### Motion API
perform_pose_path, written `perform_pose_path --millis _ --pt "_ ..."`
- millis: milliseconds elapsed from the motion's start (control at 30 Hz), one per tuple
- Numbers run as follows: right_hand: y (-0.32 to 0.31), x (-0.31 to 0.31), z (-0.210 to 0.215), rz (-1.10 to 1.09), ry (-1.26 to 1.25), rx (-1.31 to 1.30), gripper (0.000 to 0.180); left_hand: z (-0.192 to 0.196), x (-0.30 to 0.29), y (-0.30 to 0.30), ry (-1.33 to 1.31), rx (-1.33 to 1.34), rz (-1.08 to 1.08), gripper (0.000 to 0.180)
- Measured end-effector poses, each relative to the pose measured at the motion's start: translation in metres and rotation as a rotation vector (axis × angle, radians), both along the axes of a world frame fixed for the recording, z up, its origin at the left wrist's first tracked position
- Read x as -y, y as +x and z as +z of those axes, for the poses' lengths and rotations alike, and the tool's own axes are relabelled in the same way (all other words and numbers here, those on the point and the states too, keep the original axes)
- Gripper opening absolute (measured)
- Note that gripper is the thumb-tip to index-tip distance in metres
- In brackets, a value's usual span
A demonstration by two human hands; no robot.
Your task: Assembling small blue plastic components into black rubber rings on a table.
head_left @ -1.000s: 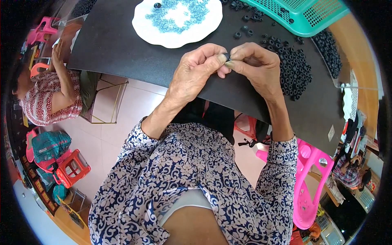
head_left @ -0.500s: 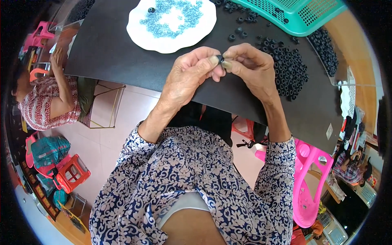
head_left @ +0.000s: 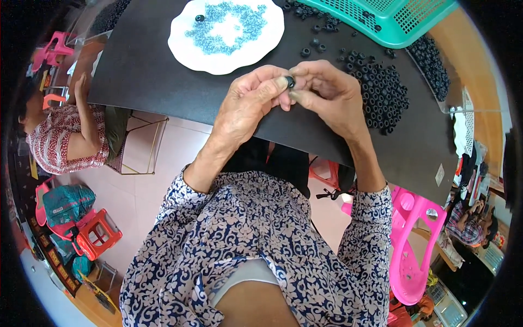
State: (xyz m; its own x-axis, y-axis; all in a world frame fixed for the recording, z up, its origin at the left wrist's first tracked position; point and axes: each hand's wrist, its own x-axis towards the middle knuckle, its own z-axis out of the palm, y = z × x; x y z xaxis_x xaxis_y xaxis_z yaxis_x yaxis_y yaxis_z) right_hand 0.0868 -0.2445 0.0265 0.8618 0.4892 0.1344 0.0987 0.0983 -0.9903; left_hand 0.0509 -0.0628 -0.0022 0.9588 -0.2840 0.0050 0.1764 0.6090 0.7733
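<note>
Black and glossy, a small ring-shaped part [head_left: 290,82] is held between the thumb and forefinger of the left hand [head_left: 244,103], above the near side of the dark table [head_left: 144,76]. This hand makes a narrow pinch, and the other fingers are curled behind. The right hand [head_left: 336,97] is just beside it: its thumb and forefinger stand a little apart, with a small gap. Whether one of these fingertips touches the ring-shaped part, I cannot tell.

Half a second ago, the right fingertips were closer together and near against the part; now they have opened, and the round dark face of the part is better seen. For the handling, I judge this to mean that the left pinch alone carries the part, and that the right hand is more free.

To the right of the hands lies a spread of loose black rings [head_left: 381,95], many with the hole upward. Farther away is a white scalloped plate [head_left: 218,66], which bears one dark ring [head_left: 200,18] and a bluish speckled circle; if it is print or tiny pieces, this is not clear. A green perforated basket [head_left: 400,42] stands at the far right.
</note>
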Motion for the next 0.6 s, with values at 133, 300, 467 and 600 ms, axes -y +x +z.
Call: perform_pose_path --millis 133,300,467,600 --pt "0.0 0.002 -0.001 -0.012 -0.173 0.215 0.029 0.008 0.003 -0.004 0.012 -0.043 0.035 0.025" --pt "-0.001 0.0 -0.002 -0.03 -0.144 0.365 0.022 0.003 -0.005 -0.004 0.054 -0.021 -0.038 0.024" --pt "-0.007 0.001 0.007 0.025 -0.153 0.334 0.025 0.004 -0.006 -0.007 0.082 0.017 -0.027 0.022" --pt "-0.005 -0.002 0.028 -0.303 -0.246 0.205 0.017 0.006 -0.012 -0.012 0.104 0.005 -0.006 0.018"
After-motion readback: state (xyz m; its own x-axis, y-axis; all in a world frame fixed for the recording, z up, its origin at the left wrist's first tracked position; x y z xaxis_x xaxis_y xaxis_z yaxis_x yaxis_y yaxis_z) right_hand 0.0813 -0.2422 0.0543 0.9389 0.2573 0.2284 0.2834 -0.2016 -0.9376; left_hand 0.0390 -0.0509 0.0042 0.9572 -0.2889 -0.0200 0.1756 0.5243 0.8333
